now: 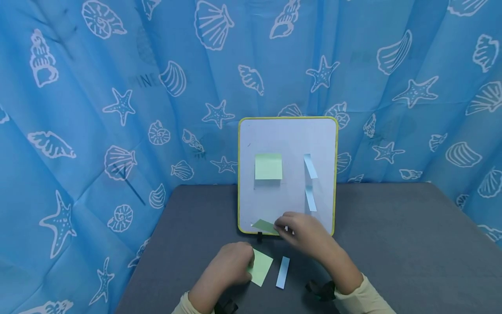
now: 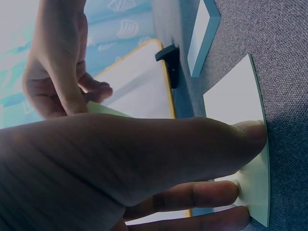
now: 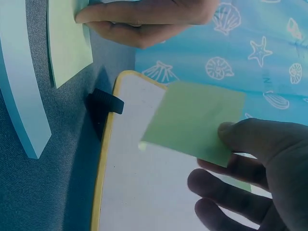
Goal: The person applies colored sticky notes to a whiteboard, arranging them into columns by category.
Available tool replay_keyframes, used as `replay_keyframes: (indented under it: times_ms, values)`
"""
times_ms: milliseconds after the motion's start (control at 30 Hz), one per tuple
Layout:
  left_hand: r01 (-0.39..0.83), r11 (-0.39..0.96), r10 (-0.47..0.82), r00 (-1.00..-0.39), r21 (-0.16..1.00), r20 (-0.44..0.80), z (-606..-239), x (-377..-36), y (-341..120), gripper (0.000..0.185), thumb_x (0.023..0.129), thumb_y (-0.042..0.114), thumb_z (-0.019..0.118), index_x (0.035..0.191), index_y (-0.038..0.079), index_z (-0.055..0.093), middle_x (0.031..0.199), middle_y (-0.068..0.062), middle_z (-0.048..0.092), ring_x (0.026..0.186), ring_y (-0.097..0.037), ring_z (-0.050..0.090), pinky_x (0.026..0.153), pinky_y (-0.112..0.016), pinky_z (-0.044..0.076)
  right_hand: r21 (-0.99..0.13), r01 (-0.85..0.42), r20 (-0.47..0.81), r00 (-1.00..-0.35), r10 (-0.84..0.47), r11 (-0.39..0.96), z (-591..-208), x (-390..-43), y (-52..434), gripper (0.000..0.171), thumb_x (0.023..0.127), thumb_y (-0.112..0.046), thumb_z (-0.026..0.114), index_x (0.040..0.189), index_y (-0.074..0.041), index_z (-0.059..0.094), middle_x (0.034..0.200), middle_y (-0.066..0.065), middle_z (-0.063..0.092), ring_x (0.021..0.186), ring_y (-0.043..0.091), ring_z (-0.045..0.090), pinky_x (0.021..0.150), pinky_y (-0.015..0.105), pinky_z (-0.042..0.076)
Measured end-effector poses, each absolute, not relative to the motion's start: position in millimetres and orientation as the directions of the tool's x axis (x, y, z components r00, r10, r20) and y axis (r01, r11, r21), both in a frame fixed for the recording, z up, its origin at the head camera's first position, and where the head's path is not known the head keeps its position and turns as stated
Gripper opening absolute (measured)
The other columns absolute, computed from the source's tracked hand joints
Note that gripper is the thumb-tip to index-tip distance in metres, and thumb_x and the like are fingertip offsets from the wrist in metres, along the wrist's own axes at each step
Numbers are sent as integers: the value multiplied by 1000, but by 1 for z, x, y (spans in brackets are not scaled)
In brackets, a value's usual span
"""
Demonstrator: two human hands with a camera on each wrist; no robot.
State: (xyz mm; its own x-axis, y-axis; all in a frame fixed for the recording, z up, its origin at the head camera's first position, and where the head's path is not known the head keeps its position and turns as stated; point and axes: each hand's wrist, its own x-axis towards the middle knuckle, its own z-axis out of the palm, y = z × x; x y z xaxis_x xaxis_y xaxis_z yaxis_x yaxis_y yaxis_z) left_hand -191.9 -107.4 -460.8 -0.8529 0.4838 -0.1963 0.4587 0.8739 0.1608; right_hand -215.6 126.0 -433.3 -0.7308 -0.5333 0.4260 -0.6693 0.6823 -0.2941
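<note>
Between thumb and fingers, my right hand (image 1: 300, 231) pinches a single green sticky note (image 3: 195, 122) by one edge, in front of the lower part of a whiteboard (image 1: 290, 135). My left hand (image 1: 232, 264) grips a green sticky note pad (image 1: 262, 268) on the table, its thumb along one edge and fingertips on the pad, as the left wrist view shows. Just right of that pad lies a narrow light-blue sticky note pad (image 1: 283, 272). Another green note (image 1: 268, 166) is stuck on the board's left half, and two light-blue strips, an upper one (image 1: 310, 166) and a lower one (image 1: 310, 199), hang on its right.
The yellow-edged whiteboard stands upright at the back of the dark grey table (image 1: 380, 231), with a black foot (image 3: 107, 101) at its lower edge. Behind it hangs a blue curtain (image 1: 219, 78) printed with white shells and starfish.
</note>
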Motion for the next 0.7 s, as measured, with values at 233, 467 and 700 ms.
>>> replay_keyframes:
  times_ms: [233,467,700]
  values:
    - [449,879,476,-852,164,-218,-461,-193,-107,14,81,22,90,82,20,77,78,9,60,65,-8,50,63,-30,47,-280,-691,521,-693,-499,667,-435,-217,128,13,90,-7,83,101,-14,81,89,-6,76,76,2,65,69,22,57]
    - [443,882,470,-854,162,-221,-461,-191,-106,14,80,23,91,83,20,78,78,9,61,66,-8,50,64,-31,48,-246,-714,624,-634,-456,655,-434,-216,128,17,87,-3,85,100,-13,80,92,-6,75,78,3,68,70,22,59]
    - [451,877,478,-854,164,-205,-460,-191,-107,14,80,21,90,82,19,77,77,9,60,65,-9,49,63,-30,47,-226,-723,691,-592,-416,653,-432,-218,129,21,82,1,86,94,-13,78,90,-5,74,78,7,69,70,26,61]
